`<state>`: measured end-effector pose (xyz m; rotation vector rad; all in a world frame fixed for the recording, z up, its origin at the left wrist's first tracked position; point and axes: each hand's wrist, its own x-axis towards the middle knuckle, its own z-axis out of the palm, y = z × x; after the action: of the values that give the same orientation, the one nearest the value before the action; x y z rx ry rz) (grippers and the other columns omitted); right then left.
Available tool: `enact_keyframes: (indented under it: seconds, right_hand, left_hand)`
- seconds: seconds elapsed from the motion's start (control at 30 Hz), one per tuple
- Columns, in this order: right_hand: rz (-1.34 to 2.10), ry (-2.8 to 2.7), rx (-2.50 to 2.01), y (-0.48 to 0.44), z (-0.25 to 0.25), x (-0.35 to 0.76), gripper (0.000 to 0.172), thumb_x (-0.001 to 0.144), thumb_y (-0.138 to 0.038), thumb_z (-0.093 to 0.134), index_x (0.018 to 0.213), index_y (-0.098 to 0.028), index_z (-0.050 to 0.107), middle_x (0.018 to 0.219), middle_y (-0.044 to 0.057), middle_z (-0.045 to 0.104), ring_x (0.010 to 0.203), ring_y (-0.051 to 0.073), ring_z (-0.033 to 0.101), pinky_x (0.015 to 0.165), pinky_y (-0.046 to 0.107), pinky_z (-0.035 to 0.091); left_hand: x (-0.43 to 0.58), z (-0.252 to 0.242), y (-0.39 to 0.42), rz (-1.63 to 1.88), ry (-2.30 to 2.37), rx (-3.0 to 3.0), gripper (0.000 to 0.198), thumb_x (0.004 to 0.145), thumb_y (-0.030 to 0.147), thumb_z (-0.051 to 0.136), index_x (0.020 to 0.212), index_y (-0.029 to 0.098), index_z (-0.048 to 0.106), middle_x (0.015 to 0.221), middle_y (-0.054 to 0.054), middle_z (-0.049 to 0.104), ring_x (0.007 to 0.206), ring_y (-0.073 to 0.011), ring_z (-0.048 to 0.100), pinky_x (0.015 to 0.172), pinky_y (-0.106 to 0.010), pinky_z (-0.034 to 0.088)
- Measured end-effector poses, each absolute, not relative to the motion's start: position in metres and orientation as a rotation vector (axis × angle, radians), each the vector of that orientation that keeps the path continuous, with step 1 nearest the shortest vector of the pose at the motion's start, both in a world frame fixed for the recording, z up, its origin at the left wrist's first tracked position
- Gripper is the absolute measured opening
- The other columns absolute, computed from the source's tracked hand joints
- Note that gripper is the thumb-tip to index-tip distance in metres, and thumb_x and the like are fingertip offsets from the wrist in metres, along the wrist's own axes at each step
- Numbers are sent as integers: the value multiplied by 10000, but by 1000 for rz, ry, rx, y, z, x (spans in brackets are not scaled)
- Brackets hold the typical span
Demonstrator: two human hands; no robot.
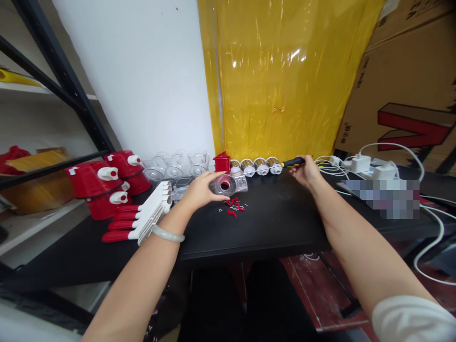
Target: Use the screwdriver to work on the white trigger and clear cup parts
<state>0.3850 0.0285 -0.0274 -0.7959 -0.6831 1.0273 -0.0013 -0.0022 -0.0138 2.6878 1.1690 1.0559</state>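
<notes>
My left hand (204, 190) grips a clear plastic part (233, 184) with a round opening and a red ring inside, held over the black table (274, 213). My right hand (307, 173) is closed around the black-and-yellow handle of a screwdriver (294, 162), whose thin shaft points left, in front of the filter cylinders (261, 166). Small red pieces (231, 213) and silver screws (234, 207) lie scattered just below the clear part. Behind it stands a red part (222, 162).
Red cups (94, 180) are stacked at the left, beside white parts with red handles (123, 224). Clear cups (174, 165) line the back. White chargers with cables (383, 172) lie at the right, near a large cardboard box (399, 85).
</notes>
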Motion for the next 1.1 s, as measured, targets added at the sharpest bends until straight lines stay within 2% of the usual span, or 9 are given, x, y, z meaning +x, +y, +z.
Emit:
enact_keyframes:
  seconds: [0.1,0.2,0.27,0.37,0.47,0.63,0.83,0.93,1.1]
  right_hand:
    - [1031,-691,-789,28,-28,386,333,982,-492,458,775,-233,485,532,-39,494,411,98,432,433,216,442]
    - [960,-735,-846,29,-31,386,413,930,-623,537,775,-248,463,439,-90,344,354,85,303,413,211,413]
    - [944,-750,-847,30,-31,387,395,910,-597,600,780,-250,461,430,-103,314,352,79,270,416,204,410]
    - [1019,-719,-777,28,-29,387,319,944,-492,564,770,-241,472,487,-64,426,394,91,362,432,211,436]
    - [1079,-695,-730,26,-26,387,337,946,-516,521,764,-236,476,547,-28,505,429,110,435,426,231,454]
    - [1006,-717,-837,28,-29,387,486,897,-659,579,714,-243,408,427,-88,317,347,78,270,400,209,414]
    - [1031,-682,-758,28,-27,385,280,936,-374,583,723,-225,478,495,-55,449,386,80,373,422,198,433]
    - [1015,-645,-751,29,-26,385,237,919,-309,561,714,-220,483,525,-44,492,391,83,405,433,209,459]
    - [950,-664,-818,31,-30,387,357,946,-512,531,730,-233,471,492,-54,463,355,93,391,395,230,449]
  left_hand:
    - [-1,-14,-2,1058,1169,2687,833,614,481,935,1362,249,653,1158,-105,674,1092,-307,646,996,-492,508]
    - [-1,-13,-2,1049,1165,2687,825,617,473,936,1360,255,653,1132,-97,672,1060,-296,653,981,-482,516]
    - [-2,-14,-2,1043,1176,2696,833,615,483,934,1363,246,654,1118,-98,672,1065,-303,649,982,-481,514]
    - [-2,-14,-1,1048,1173,2700,844,615,497,931,1368,240,651,1136,-101,670,1084,-309,645,990,-481,509]
    - [-2,-15,0,1050,1163,2691,836,617,483,934,1367,243,651,1139,-98,670,1064,-297,655,977,-470,515]
    - [-2,-14,-1,1041,1199,2699,848,617,492,931,1375,242,646,1147,-101,673,1090,-306,644,982,-470,509]
    - [-2,-14,-2,1046,1183,2691,836,619,475,933,1370,241,649,1149,-102,676,1078,-299,654,985,-470,511]
    - [-2,-15,-1,1056,1184,2699,843,620,493,930,1374,250,645,1175,-105,677,1115,-310,643,996,-480,506]
    - [-2,-15,-1,1063,1156,2689,829,613,477,937,1358,246,655,1151,-101,679,1072,-304,658,978,-484,518]
